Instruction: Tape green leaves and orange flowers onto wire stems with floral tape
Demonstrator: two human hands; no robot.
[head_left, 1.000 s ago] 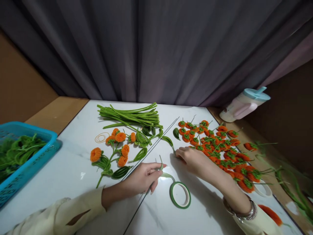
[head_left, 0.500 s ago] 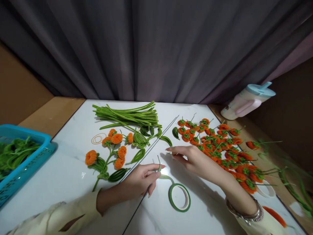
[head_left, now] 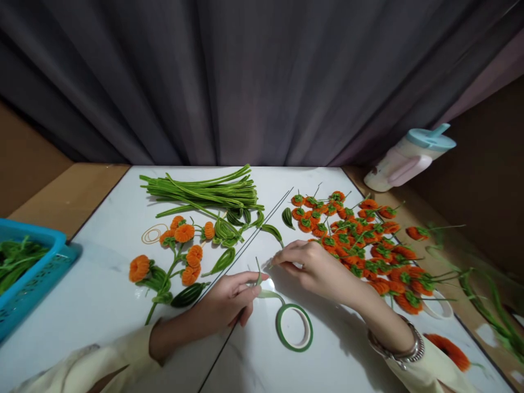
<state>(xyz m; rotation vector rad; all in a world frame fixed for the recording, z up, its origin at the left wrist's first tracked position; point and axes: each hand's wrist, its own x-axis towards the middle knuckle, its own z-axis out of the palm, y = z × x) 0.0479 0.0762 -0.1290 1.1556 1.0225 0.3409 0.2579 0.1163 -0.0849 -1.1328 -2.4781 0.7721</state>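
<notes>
My left hand point(head_left: 229, 299) is closed in a pinch on a thin green stem that points up, along with the loose end of green floral tape point(head_left: 272, 295). That strip runs to the tape roll point(head_left: 279, 333), which lies flat on the white tabletop just right of the hand. My right hand point(head_left: 305, 265) is closed too, thumb and fingers pressed together a little above and right of the left fingertips; whatever they pinch is too small to make out. Beyond it lie single green fuzzy leaves point(head_left: 287, 218). Left of my left hand rests a branch with orange fuzzy persimmon-like fruits point(head_left: 184, 233) and green leaves.
Many orange fruits with green caps and wire stems point(head_left: 346, 236) cover the right side. A bundle of green fuzzy stems point(head_left: 204, 188) lies at the back. A blue basket point(head_left: 61, 262) of green pieces stands left, a cup point(head_left: 409, 158) back right. Two thin dark wires point(head_left: 266, 221) cross the middle.
My right hand has come closer to my left fingertips. The left hand keeps its pinch on the stem and tape. The whole view has shifted slightly.
</notes>
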